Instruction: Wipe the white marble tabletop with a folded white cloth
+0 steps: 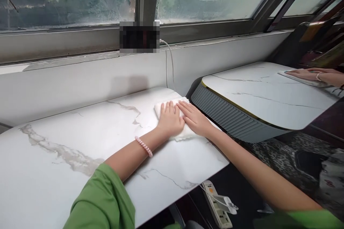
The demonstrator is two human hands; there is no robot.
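Note:
A folded white cloth (185,134) lies near the right end of a white marble-patterned tabletop (80,143). My left hand (169,118) rests flat on the cloth, fingers stretched out and pointing toward the window wall. My right hand (195,118) lies flat beside it on the same cloth, fingers also extended, the two hands touching side by side. A pink bead bracelet (143,146) circles my left wrist. Green sleeves cover both upper arms.
A second marble-topped table (258,96) with a grey ribbed edge stands to the right; another person's hand (309,74) lies flat on a cloth there. A white cable (170,64) hangs down the wall. A power strip (216,205) lies on the floor below. Windows run along the back.

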